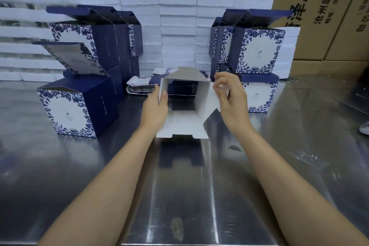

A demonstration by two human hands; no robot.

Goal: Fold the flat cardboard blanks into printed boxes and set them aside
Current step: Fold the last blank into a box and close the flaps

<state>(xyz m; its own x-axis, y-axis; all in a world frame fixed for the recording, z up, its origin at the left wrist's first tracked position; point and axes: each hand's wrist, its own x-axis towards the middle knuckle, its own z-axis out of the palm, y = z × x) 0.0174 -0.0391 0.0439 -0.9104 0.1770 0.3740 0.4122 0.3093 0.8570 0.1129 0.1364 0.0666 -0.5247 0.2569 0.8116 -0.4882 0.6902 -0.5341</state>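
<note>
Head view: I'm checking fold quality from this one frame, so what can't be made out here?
- Half-folded box, head view: its printed outside faces away; only the white inside shows.
- Stack of flat blanks: partly hidden behind that box, count unreadable.
- Small logo on the finished box: too small to read.
- Brown cartons: print cut off by the frame's top edge.

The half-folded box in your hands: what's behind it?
Behind the half-folded box lies a stack of flat blanks, then a wall of white boxes. The middle of the stack is covered.

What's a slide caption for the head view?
Both hands, left and right, open a cardboard blank into a tube above the steel table.
</note>
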